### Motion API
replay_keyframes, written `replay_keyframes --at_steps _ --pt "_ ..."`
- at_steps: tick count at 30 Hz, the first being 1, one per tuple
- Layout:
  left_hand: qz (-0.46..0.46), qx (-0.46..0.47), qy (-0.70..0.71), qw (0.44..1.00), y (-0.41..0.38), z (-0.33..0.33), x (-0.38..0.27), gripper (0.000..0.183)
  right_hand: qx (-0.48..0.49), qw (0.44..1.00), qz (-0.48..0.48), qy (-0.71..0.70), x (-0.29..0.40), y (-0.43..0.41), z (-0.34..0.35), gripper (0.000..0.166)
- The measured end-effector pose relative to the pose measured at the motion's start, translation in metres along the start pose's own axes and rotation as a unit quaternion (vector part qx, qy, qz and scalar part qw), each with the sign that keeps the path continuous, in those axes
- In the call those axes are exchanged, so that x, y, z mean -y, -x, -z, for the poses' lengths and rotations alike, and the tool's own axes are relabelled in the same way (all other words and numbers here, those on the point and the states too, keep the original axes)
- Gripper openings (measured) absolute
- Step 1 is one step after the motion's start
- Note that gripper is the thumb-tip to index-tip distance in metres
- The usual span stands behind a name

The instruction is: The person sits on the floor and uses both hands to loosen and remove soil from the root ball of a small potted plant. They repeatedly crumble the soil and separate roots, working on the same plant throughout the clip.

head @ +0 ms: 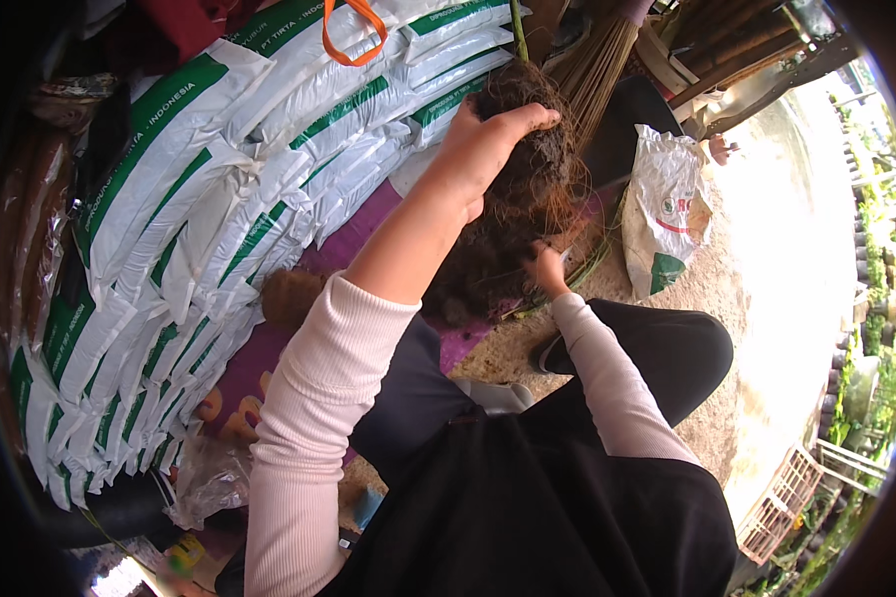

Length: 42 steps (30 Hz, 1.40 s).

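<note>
My left hand (504, 142) grips a dark root ball (541, 168) matted with thin brown roots. A green plant stem (520, 33) rises from its top and leaves the picture at the upper edge. Lower down, my right hand (546, 270) is at the edge of a heap of dark loose soil (467, 276), just under the hanging roots. Its fingers are partly hidden, and whether they hold anything is unclear. Soil lies over a purple patterned mat (355, 227) in front of my legs.
Stacked white-and-green plastic sacks (216, 186) fill the left side. An orange strap loop (355, 33) hangs over them. A stick broom (597, 74) stands beyond the roots. A crumpled white sack (664, 209) lies at right on the concrete floor (761, 283). A brown fibrous clump (291, 295) rests beside the stack.
</note>
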State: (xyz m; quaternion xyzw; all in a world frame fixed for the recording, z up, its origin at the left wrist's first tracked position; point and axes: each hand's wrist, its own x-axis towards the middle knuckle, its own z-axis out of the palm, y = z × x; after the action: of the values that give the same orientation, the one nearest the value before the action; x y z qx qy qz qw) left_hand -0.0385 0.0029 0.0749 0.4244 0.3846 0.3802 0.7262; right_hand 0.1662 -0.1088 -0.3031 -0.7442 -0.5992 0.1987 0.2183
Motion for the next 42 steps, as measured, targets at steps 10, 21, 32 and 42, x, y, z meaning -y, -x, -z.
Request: replay_keyframes --at_steps 10,21,32,42 --pt "-0.093 -0.025 -0.059 0.994 0.024 0.012 -0.011 0.054 0.200 0.977 0.009 0.076 -0.006 -0.056 -0.015 0.055" --pt "0.016 -0.090 -0.102 0.991 0.039 0.026 0.001 0.059 0.133 0.979 -0.133 0.081 0.004 -0.075 -0.055 0.076" --pt "-0.030 -0.090 -0.083 0.992 0.021 0.010 0.004 0.058 0.171 0.972 -0.152 0.057 0.015 -0.081 -0.028 0.072" --pt "-0.002 -0.125 -0.062 0.990 0.025 0.024 0.006 0.061 0.158 0.980 0.000 0.120 0.039 -0.133 -0.044 0.073"
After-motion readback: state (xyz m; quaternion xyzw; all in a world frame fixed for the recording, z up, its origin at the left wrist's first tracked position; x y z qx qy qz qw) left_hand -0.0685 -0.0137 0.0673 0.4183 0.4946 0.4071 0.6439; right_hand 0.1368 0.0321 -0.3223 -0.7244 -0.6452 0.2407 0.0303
